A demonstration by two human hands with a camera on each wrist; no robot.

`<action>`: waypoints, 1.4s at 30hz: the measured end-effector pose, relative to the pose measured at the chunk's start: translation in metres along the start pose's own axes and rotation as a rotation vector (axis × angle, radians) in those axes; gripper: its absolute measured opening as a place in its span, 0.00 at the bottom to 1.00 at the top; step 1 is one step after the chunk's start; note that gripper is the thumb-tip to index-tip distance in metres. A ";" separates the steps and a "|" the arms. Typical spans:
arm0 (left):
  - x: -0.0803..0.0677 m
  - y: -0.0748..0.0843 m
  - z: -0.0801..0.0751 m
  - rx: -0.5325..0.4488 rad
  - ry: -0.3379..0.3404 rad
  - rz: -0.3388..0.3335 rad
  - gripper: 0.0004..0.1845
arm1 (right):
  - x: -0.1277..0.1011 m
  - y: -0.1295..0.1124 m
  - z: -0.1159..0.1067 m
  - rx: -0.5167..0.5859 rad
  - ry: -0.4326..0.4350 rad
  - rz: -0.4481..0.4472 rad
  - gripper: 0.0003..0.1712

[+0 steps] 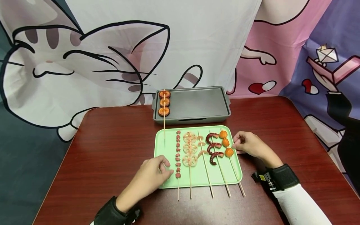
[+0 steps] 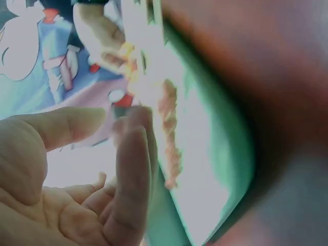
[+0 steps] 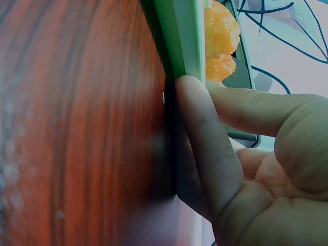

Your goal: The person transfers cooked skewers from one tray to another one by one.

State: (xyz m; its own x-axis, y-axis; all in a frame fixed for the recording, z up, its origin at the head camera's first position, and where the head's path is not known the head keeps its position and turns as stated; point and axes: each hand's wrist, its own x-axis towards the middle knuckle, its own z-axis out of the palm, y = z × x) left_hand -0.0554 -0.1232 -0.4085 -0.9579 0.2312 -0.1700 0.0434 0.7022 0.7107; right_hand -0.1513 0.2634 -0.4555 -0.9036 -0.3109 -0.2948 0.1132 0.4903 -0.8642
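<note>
Green tray point(image 1: 168, 150) of five skewers, left hand point(image 1: 152, 176) and right hand point(image 1: 248, 144) resting loose-fingered against its edges.

I am looking at a staged tabletop set, not a real kitchen: a cartoon cat backdrop cloth point(image 1: 112, 56) hangs behind a dark red table point(image 1: 112, 150) carrying a grey griddle pan point(image 1: 194, 106) and a green tray point(image 1: 197, 178) of skewers.
</note>
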 end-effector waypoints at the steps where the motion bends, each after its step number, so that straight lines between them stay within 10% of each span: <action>1: 0.001 0.001 -0.005 0.019 0.030 0.001 0.08 | 0.000 0.000 0.000 -0.002 -0.001 -0.001 0.11; 11: 0.014 -0.014 -0.039 -0.077 0.217 0.084 0.20 | 0.000 0.002 0.000 0.008 -0.003 -0.001 0.11; 19: 0.038 -0.027 -0.053 -0.356 0.253 0.057 0.28 | 0.000 0.002 -0.001 0.002 0.005 -0.001 0.10; 28: 0.066 -0.037 -0.061 -0.892 0.150 -0.054 0.37 | 0.000 0.001 0.000 0.005 0.003 -0.001 0.11; 42: 0.099 -0.050 -0.049 -1.237 -0.030 -0.122 0.39 | 0.000 0.002 0.000 0.037 -0.007 -0.007 0.08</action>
State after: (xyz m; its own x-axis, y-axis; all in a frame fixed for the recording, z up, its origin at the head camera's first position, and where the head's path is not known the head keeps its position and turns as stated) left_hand -0.1665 -0.1685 -0.4273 -0.9292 0.2361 -0.2842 -0.3577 -0.3818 0.8522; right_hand -0.1511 0.2643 -0.4574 -0.9016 -0.3197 -0.2913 0.1222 0.4577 -0.8806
